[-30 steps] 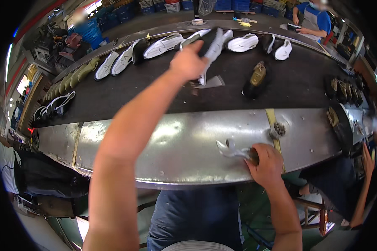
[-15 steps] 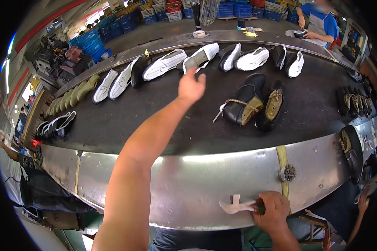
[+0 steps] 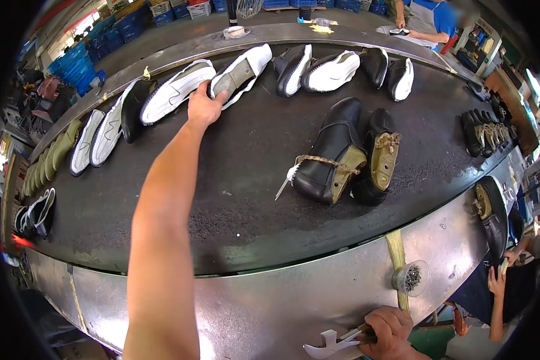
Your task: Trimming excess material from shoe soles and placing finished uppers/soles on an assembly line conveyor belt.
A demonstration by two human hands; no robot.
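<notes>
My left hand (image 3: 205, 108) reaches across the dark table, its thumb and fingers closed on the near end of a shoe upper with a white rim and grey-green inside (image 3: 241, 73). That piece lies among a row of white-lined shoe uppers at the far side; a white shoe upper (image 3: 177, 93) lies just left of it. Low at the front, my right hand (image 3: 390, 331) is wrapped round the handles of metal lasting pincers (image 3: 331, 344), their curved jaw pointing left. Two black shoes, one nearer the middle (image 3: 327, 162) and one beside it (image 3: 383, 159), have tan cords at their openings.
A clear cup of small nails (image 3: 411, 278) stands on the metal front ledge (image 3: 282, 300). A dark shoe (image 3: 491, 213) rests at its right end. Several small shoes (image 3: 485, 133) stand far right. Across the table a person in blue (image 3: 429, 21) works; another person's hand (image 3: 497, 281) shows at right.
My left hand has come down onto the shoe upper and closed on its near end. My right hand still holds the pincers, and the whole view has shifted.
</notes>
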